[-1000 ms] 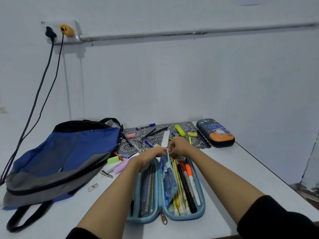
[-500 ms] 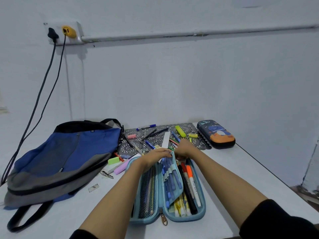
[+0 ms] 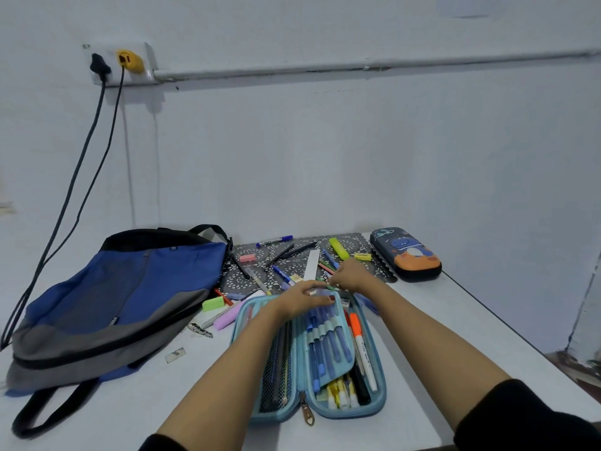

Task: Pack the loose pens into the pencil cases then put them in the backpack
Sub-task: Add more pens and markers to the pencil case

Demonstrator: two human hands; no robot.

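Observation:
A light blue pencil case lies open in front of me. Its middle flap, with several blue pens in loops, lies over the right half. My left hand grips the flap's far edge. Just beyond the case, my right hand pinches a thin pen among the loose pens on the patterned mat. Markers, among them an orange one, fill the case's right half. A blue and grey backpack lies flat at the left. A second, dark pencil case sits closed at the back right.
Highlighters and erasers lie between the backpack and the open case. Two cables hang from a wall socket down behind the backpack. The table's right edge runs diagonally, with a drop beyond it.
The middle flap has gone from upright to lying over the case's right half under my left hand. My right hand has moved off the flap towards the loose pens on the mat.

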